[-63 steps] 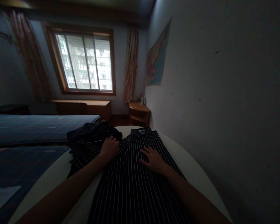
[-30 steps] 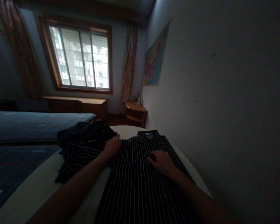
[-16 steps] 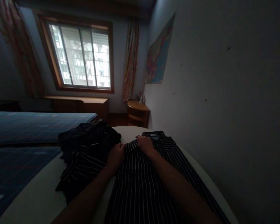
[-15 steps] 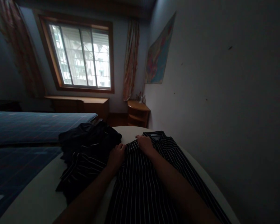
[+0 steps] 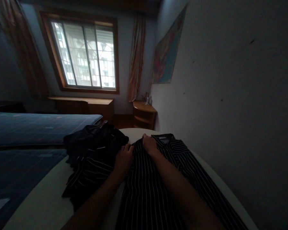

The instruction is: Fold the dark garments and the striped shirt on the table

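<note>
A black shirt with white stripes (image 5: 146, 185) lies on a round pale table (image 5: 36, 195), its collar toward the far edge. Near the collar, my right hand (image 5: 149, 144) pinches the shirt's shoulder. My left hand (image 5: 124, 158) is closed on the same shirt at its left edge, where the sleeve joins; part of its grip is hidden. Left of that hand, the striped sleeve (image 5: 86, 169) is spread over the table beside a heap of dark clothing (image 5: 93, 139). Dim light hides the finer folds.
Blue checked mattresses (image 5: 38, 127) stand at the left, close to the table. A wall (image 5: 230, 134) runs along the right side. Behind are a wooden desk (image 5: 100, 101), a corner shelf (image 5: 144, 107) and a window (image 5: 86, 57).
My right hand has gone from lying on the shirt front to gripping the shoulder near the collar. My left hand has closed on the shirt edge. The shirt has shifted right.
</note>
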